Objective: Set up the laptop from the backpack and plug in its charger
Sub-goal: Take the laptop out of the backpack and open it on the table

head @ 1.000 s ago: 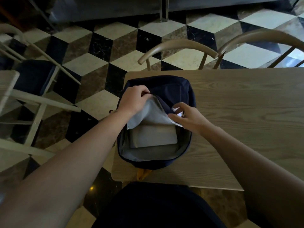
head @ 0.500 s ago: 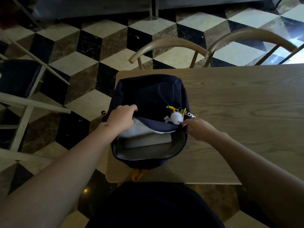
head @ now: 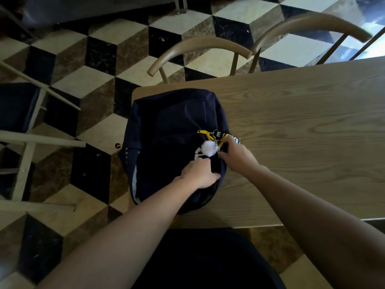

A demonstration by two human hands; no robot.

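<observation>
- Two bare forearms reach in from the bottom edge of the frame; a dark garment at bottom centre is cut off by that edge, and its shape cannot be made out.
- Left hand (head: 199, 174) rests on the near end of the backpack (head: 173, 130), its fingers curled round a fold of the dark fabric; the fingertips are hidden under the fold.
- Right hand (head: 235, 156) is just beside it at the backpack's right edge, fingers bent and pinching fabric or a strap beside the keychain (head: 216, 139); which one it holds cannot be told.
- Backpack: dark navy, lying flat on the left end of the wooden worktop (head: 302, 122), its near end by the worktop's near edge. A strip of pale grey lining (head: 135, 180) shows along its left side. No laptop or charger is in view; the interior is covered by the flap.
- Keychain: yellow cords, a white fluffy pompom (head: 209, 148) and a black tag with white letters. Only "E" reads clearly; the rest is covered by the right hand or blurred.
- Beyond the worktop's far edge, two curved wooden chair backs (head: 200, 44) stand side by side; the right one is blurred.
- Floor (head: 100, 49): cube-pattern tiles in black, brown and cream. Further pale chair frames at left are cut off by the frame edge.
</observation>
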